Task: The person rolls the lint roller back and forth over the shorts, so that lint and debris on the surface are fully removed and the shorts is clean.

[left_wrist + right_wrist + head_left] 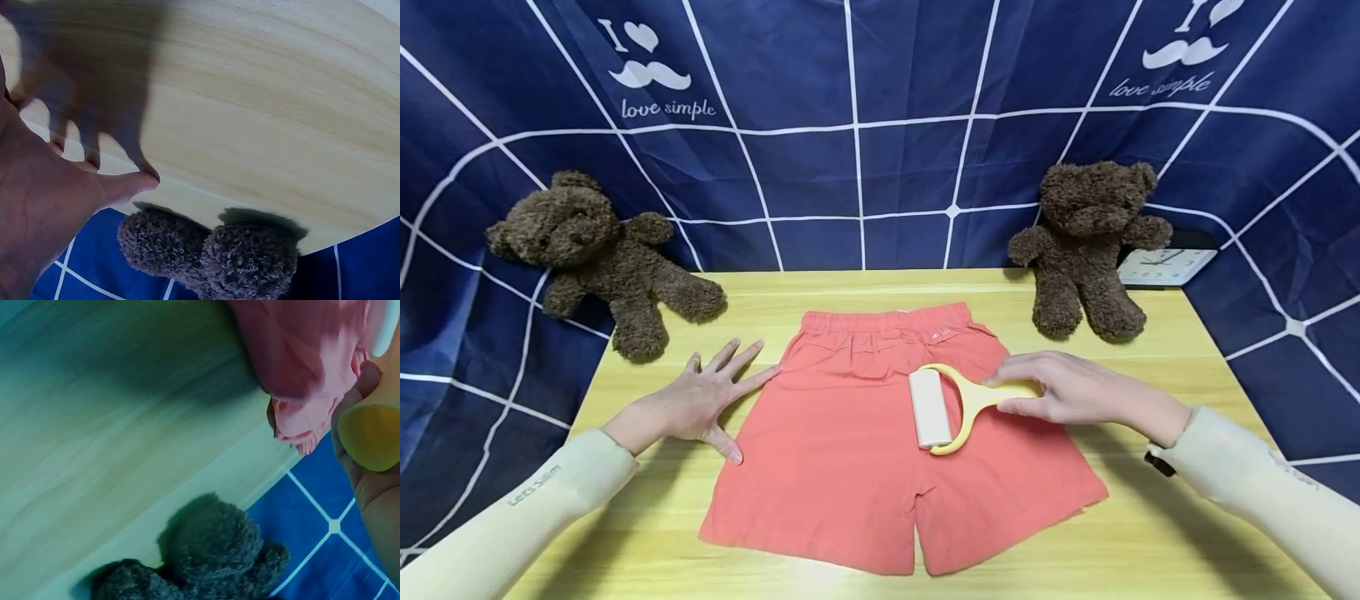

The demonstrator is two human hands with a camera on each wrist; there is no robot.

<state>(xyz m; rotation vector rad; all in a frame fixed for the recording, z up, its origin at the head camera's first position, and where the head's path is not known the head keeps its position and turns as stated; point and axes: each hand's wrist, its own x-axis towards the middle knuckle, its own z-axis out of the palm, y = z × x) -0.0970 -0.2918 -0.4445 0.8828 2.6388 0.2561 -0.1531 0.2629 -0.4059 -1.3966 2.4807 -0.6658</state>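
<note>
Coral shorts [842, 433] lie spread flat on the wooden table, waistband toward the back. A lint roller [931, 408] with a white roll and yellow frame is over their middle, near the crotch seam. My right hand [1056, 387] grips its yellow handle from the right side; in the right wrist view the rounded handle end [374, 439] shows against the palm. At the left edge of the shorts my left hand [696, 400] is spread, with thumb and fingertips right at the fabric. The left wrist view shows that hand's thumb [128, 186] extended.
One brown teddy bear [617, 258] leans at the table's back left, another [1086, 250] sits at the back right. Behind the right bear stands a clock [1165, 265]. Dark blue cloth [805, 175] with white lines hangs behind the wooden table [647, 533] and along its sides.
</note>
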